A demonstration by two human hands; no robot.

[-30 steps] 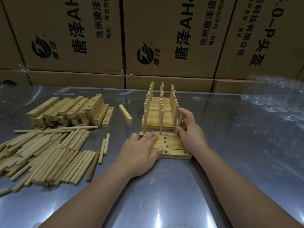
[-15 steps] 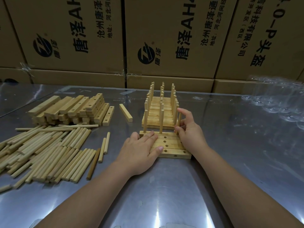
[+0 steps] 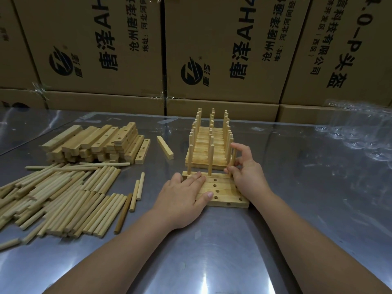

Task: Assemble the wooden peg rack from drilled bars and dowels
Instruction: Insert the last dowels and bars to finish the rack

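Observation:
Several drilled wooden bars (image 3: pixel 220 190) lie side by side on the steel table, holes up. Two dowels stand in the farthest bar, one at its left end (image 3: pixel 190 158) and one in the middle (image 3: pixel 211 158). My left hand (image 3: pixel 184 196) lies flat on the bars' left half, fingers straight. My right hand (image 3: pixel 247 174) is at the right end and pinches a third upright dowel (image 3: pixel 233 158) at that bar. Right behind stand finished peg racks (image 3: pixel 209 149) in a row.
A stack of drilled bars (image 3: pixel 95 143) sits at the left rear, one loose bar (image 3: pixel 165 147) beside it. Many loose dowels (image 3: pixel 59 194) spread over the left front. Cardboard boxes (image 3: pixel 222 49) wall the back. Clear plastic wrap (image 3: pixel 358 132) lies at the right.
Nothing has clearly changed; both hands stay at the bars, the right fingers still on the right-end dowel.

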